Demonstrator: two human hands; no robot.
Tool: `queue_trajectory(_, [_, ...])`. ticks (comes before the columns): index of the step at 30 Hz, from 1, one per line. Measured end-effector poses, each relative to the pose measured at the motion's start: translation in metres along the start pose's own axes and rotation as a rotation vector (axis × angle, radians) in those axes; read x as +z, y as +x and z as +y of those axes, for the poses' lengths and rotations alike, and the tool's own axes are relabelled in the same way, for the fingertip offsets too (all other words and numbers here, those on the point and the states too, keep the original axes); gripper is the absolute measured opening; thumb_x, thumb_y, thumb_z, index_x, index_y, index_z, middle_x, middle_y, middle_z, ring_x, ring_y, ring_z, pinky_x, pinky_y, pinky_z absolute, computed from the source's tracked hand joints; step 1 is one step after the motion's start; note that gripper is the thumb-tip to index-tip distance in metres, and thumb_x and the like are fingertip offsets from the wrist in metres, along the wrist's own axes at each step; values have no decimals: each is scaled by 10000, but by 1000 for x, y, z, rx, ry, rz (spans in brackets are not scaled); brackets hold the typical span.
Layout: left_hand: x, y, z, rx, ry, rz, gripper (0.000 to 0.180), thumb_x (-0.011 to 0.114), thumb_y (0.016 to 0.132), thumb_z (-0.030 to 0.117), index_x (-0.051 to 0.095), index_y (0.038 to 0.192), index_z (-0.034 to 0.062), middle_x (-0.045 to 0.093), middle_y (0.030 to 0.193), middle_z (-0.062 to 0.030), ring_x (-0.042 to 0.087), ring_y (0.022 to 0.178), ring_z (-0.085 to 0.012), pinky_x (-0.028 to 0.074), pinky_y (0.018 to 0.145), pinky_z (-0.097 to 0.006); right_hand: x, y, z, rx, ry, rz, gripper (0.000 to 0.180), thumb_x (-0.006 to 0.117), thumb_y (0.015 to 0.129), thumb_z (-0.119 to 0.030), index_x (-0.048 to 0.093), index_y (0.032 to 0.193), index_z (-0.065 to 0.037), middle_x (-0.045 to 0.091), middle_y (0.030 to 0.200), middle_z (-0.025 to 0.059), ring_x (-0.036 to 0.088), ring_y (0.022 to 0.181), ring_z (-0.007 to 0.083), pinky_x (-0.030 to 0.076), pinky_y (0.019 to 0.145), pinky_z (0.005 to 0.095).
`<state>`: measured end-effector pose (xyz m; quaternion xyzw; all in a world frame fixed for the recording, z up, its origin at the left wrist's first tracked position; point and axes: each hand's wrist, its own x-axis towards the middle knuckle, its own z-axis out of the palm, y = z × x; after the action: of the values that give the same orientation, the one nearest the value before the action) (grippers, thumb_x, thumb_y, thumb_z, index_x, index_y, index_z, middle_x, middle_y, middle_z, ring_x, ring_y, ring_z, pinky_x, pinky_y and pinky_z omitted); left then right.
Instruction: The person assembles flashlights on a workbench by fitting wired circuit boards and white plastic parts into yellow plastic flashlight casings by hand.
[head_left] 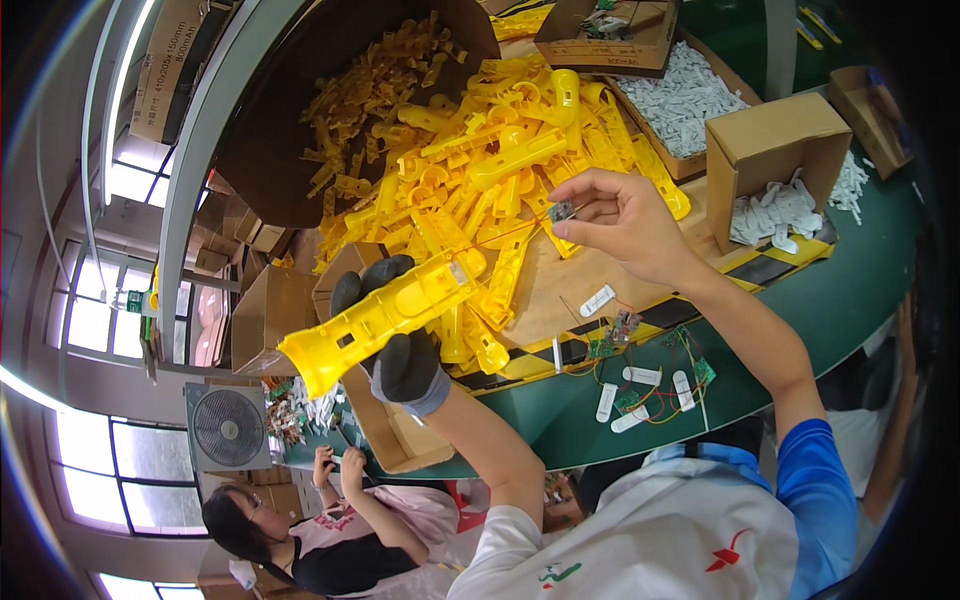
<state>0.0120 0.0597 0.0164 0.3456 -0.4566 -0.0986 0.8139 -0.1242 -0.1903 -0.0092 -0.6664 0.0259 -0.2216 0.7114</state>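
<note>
Brown cardboard boxes around bench

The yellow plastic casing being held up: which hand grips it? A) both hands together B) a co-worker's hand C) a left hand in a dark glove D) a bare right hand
C: the left hand, in a dark glove, wraps around the yellow casing, while the bare right hand pinches a small circuit board.
</note>
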Motion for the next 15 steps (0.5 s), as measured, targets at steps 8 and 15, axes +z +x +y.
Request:
queue_trajectory(8, [1,2,-14,31,113,-56,646,627,817,103,381,1408,18,520,1316,-221,485,1247,-397,320,1113,-506,-10,2,-4,-119,318,131,263,684,873,-75,595,1098,27,659,1045,111,687,915,164,552,767,246])
queue_trajectory(15, [8,4,-25,112,204,-67,651,631,813,109,381,1407,19,523,1312,-223,489,1244,-396,322,1112,-507,-16,-2,-8,-115,546,4,247,598,911,-48,557,1145,21,652,1100,149,694,951,234,567,778,271])
